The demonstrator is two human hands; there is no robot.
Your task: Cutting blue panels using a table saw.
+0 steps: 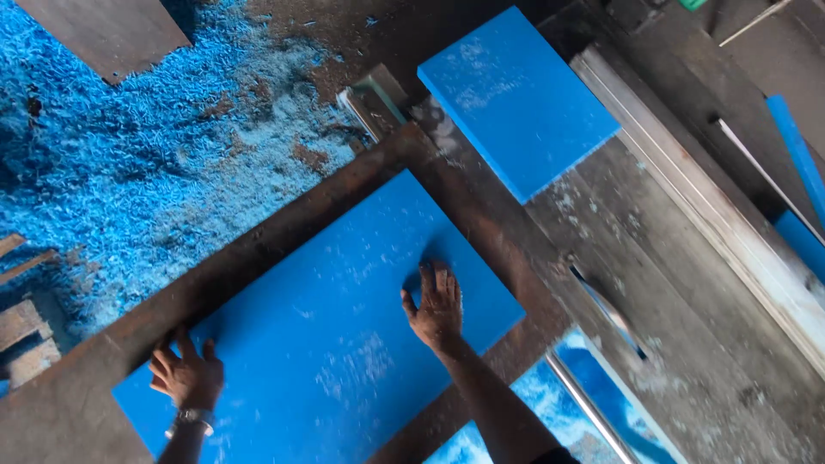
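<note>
A large blue plastic sheet [344,292] dusted with pale shavings lies flat on a dark metal saw table [601,215]. My right hand [436,308] presses flat on the sheet near its right edge, fingers together and pointing away. My left hand [185,371], with a watch on the wrist, rests at the sheet's left edge with its fingers curled over the rim against the rusty brown frame rail [284,219]. Neither hand holds a tool.
A smaller blue sheet [516,99] lies on the table beyond. A saw blade slot [606,309] sits right of my right hand. A long metal fence rail [713,206] runs diagonally. Blue shavings [112,163] cover the floor at left, with wooden pieces [26,339].
</note>
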